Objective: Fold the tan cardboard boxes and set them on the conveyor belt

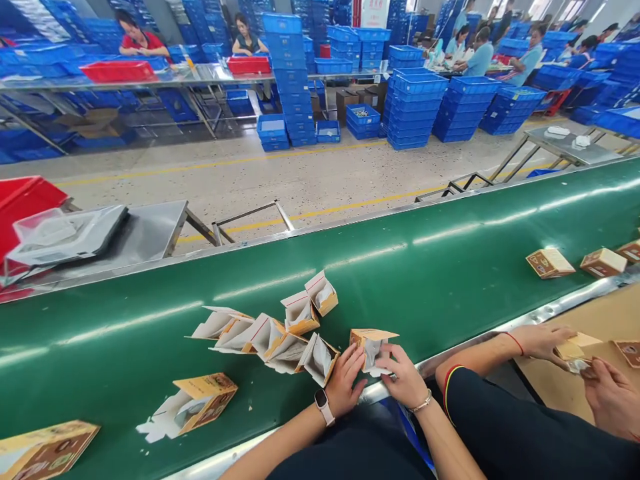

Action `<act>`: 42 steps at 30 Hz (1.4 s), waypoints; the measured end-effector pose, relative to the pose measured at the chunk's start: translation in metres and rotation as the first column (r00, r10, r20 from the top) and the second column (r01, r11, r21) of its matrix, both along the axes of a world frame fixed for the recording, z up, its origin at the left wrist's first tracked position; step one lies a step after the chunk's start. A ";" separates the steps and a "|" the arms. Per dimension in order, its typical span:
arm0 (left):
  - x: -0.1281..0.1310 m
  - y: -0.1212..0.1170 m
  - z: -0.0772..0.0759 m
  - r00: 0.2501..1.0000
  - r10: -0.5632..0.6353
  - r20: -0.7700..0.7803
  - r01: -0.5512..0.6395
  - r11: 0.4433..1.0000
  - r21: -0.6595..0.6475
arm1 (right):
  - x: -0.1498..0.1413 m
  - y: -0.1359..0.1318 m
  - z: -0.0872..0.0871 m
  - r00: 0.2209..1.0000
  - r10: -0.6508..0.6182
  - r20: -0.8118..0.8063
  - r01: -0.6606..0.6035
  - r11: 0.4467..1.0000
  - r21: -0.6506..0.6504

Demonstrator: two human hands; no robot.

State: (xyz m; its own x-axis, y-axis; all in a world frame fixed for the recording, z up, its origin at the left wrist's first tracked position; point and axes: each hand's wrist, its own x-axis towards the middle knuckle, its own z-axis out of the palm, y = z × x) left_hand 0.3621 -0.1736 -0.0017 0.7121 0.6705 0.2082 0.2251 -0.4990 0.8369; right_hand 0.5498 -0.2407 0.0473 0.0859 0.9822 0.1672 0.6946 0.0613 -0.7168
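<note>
My left hand (345, 380), with a smartwatch on the wrist, and my right hand (403, 377), with a thin bracelet, both grip a small printed cardboard carton (369, 347) from either side. A white liner (371, 353) shows in its open end. The carton sits at the near part of a green conveyor belt (125, 333). Just left of my hands lies a row of several open cartons with white liners (280, 337). Another open carton (200, 403) lies further left, and a closed-looking one (47, 453) sits at the lower left corner.
Several closed cartons (550, 263) lie on the belt at right. A co-worker's hands (543, 343) work on a carton over a brown cardboard surface (600, 313) to my right. Steel tables, stacked blue crates (413, 110) and seated workers fill the background beyond the belt.
</note>
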 end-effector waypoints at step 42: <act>0.004 -0.017 0.015 0.936 -0.251 -0.248 -0.092 0.506 -0.858 | -0.011 0.046 -0.024 0.673 -0.661 0.333 0.709 0.705 -0.032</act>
State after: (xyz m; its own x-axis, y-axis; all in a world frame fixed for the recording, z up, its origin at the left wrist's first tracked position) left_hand 0.3663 -0.1907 0.0132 0.6755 0.3327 -0.6581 0.5416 0.3817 0.7490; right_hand 0.5389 -0.1950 0.0230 0.7183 0.6784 0.1544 0.6632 -0.6006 -0.4466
